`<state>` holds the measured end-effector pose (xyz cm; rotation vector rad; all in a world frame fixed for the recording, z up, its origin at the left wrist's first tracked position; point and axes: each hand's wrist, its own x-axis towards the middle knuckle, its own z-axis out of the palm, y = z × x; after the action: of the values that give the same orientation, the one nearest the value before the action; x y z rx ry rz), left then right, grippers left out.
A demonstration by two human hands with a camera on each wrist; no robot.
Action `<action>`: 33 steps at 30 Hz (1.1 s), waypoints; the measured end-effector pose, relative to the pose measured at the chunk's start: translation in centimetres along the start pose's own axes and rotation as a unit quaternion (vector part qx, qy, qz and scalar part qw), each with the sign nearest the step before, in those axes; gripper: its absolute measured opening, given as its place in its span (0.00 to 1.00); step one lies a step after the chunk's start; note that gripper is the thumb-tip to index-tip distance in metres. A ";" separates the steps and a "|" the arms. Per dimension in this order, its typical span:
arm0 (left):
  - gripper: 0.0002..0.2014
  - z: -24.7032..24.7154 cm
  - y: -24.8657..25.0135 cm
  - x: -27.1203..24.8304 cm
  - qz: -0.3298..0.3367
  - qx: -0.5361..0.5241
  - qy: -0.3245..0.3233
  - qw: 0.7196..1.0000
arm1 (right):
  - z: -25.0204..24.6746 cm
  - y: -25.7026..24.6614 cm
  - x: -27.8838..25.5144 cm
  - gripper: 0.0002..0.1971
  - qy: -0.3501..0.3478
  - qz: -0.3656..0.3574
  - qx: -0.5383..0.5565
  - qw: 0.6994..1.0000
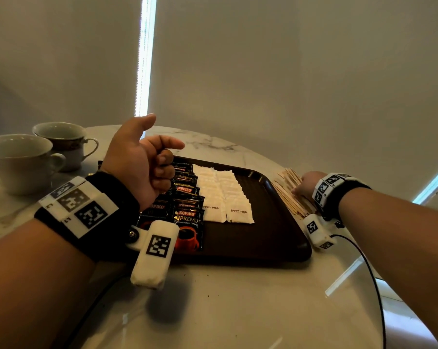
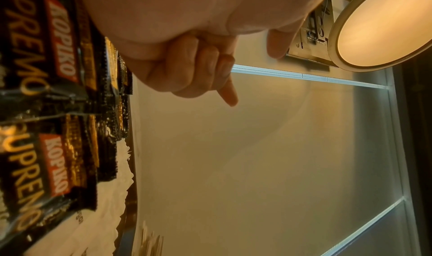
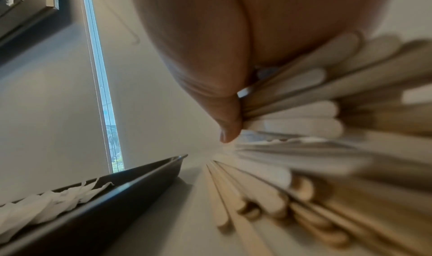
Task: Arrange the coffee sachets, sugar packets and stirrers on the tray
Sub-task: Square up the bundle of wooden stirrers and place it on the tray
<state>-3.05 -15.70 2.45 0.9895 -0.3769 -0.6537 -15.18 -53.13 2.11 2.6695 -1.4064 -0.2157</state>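
Note:
A dark brown tray (image 1: 263,238) holds black Kopiko coffee sachets (image 1: 187,217) in overlapping rows on its left and white brown sugar packets (image 1: 223,192) in two rows beside them. My left hand (image 1: 160,152) hovers over the sachets with three fingers curled in, thumb up, holding nothing. Close under the left hand (image 2: 198,71) in the wrist view lie the sachets (image 2: 53,56). Wooden stirrers (image 1: 288,180) lie in a pile on the table right of the tray. My right hand (image 1: 301,187) grips a bunch of these stirrers (image 3: 304,116), thumb (image 3: 224,112) pressed against them.
Two empty cups (image 1: 21,159) (image 1: 61,142) stand at the back left of the round marble table (image 1: 238,298). The tray's right half is bare. A black cable (image 1: 364,260) runs from my right wrist over the table's right edge.

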 end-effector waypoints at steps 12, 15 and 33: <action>0.28 0.1 0.2 -0.1 0.003 -0.006 -0.005 1.000 | -1.6 0.8 -2.4 0.14 0.033 0.011 0.185 0.982; 0.27 0.2 0.2 -0.1 0.002 -0.005 -0.008 1.000 | -2.8 0.3 -3.8 0.14 0.042 -0.004 0.224 0.974; 0.32 1.7 -1.7 -0.1 -0.038 0.053 -0.056 0.996 | -4.9 -12.3 -17.0 0.13 -0.282 -0.270 0.624 0.677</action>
<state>-4.64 -17.44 1.89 1.0746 -0.4789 -0.7665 -13.81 -32.01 6.09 4.5062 -0.8348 -0.1388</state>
